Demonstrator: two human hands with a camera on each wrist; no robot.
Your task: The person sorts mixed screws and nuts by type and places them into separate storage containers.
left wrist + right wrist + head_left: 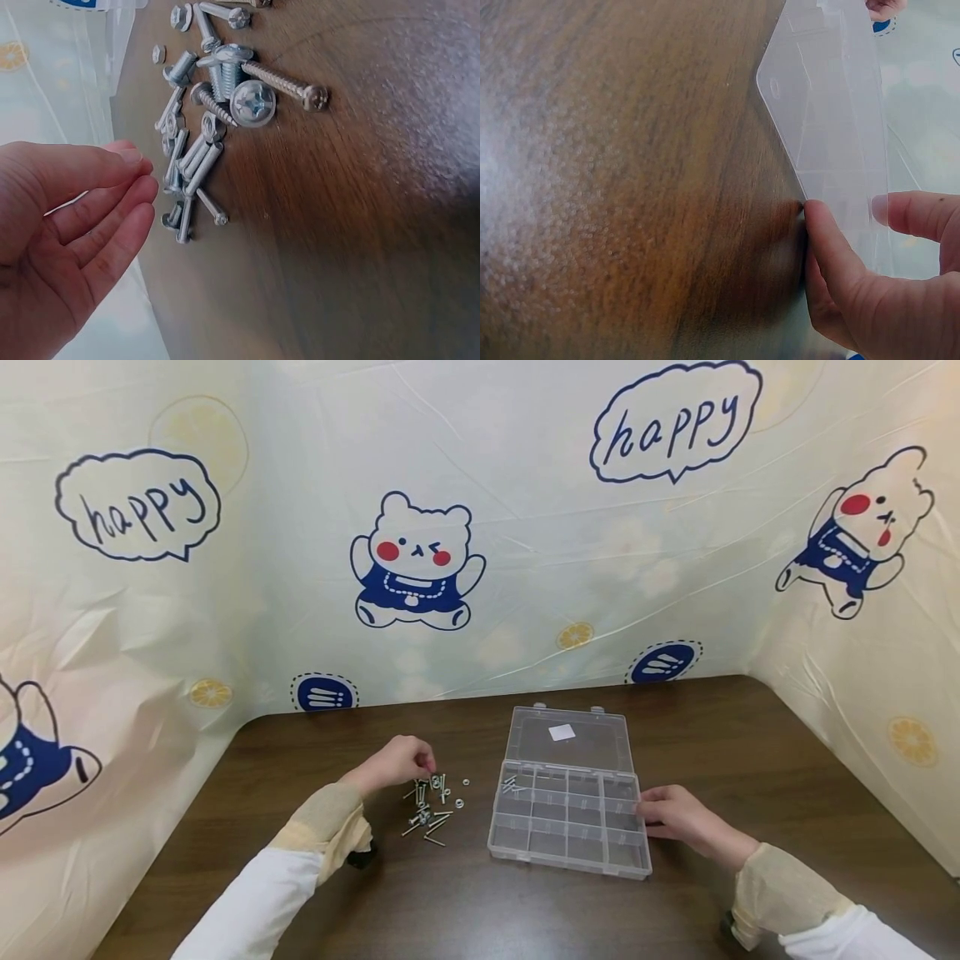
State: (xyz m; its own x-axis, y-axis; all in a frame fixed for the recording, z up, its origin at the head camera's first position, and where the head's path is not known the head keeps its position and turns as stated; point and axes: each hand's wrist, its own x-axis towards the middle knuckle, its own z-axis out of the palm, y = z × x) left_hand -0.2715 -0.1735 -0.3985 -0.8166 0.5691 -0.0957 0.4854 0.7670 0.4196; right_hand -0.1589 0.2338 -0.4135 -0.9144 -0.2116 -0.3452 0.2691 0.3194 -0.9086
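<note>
A pile of silver screws and bolts [431,806] lies on the dark wood table [465,902], left of a clear plastic compartment box [570,852]. The box's lid [566,739] is folded back flat. A few screws [512,785] lie in its far left compartment. My left hand [423,767] hovers at the far edge of the pile. In the left wrist view its fingers [142,176] are relaxed and empty beside the screws [217,97]. My right hand [648,814] grips the box's right edge. The right wrist view shows its thumb [825,247] and a finger pinching the box wall [832,112].
A cream printed sheet [525,568] with bears and "happy" bubbles walls the table at the back and both sides. Two small nuts [465,782] lie apart from the pile, toward the box. Bare wood stretches in front of and right of the box.
</note>
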